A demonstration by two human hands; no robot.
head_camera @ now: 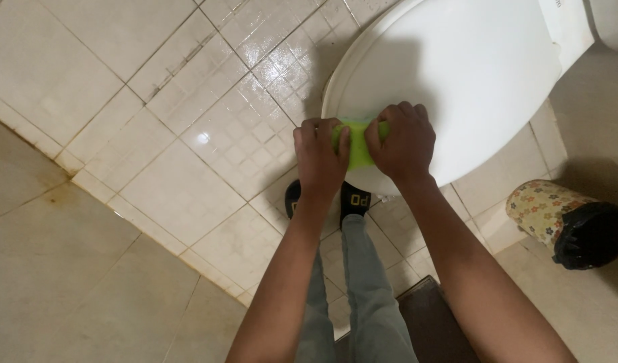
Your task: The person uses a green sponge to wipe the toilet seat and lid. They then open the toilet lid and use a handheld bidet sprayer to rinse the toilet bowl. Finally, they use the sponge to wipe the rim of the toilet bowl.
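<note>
Both hands, left hand (320, 156) and right hand (401, 142), clench their grip on a green sponge (358, 144) at the near edge of the white toilet lid (470, 74). A flowered bin (557, 218) stands right of the lid.

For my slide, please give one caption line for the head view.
Both hands, left hand and right hand, grip a green sponge against a closed white toilet lid.

A wet, glossy tiled floor (188, 134) of pale square tiles fills most of the view. A small floral-patterned bin (547, 212) with a black liner (591, 235) stands at the right edge. A dark mat (433, 323) lies on the floor at the bottom.
</note>
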